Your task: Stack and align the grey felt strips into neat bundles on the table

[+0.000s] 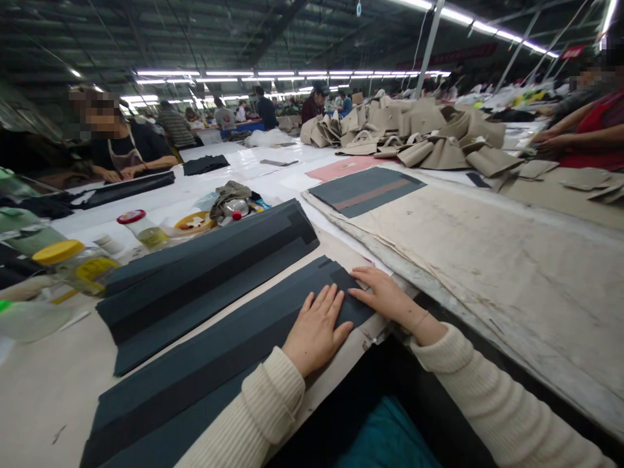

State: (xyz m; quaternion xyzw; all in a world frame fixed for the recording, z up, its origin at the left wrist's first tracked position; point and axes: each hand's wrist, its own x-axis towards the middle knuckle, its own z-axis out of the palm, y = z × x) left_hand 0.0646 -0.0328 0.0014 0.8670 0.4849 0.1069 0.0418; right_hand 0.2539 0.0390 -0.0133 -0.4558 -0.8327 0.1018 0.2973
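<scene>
A long dark grey fabric panel (195,370) lies on the table right in front of me. My left hand (316,330) rests flat on its right part, fingers stretched out. My right hand (385,296) lies beside it at the panel's right end, fingers extended and pressing on the cloth edge. Both arms wear cream knitted sleeves. A second dark panel stack (205,273) lies parallel just beyond the first.
Bottles with a yellow cap (73,260) and a red cap (139,224) stand at left. A stained beige work surface (487,260) fills the right. Tan bag pieces (429,130) are heaped behind. A seated person (121,149) works at far left; another person's arms (580,130) show at right.
</scene>
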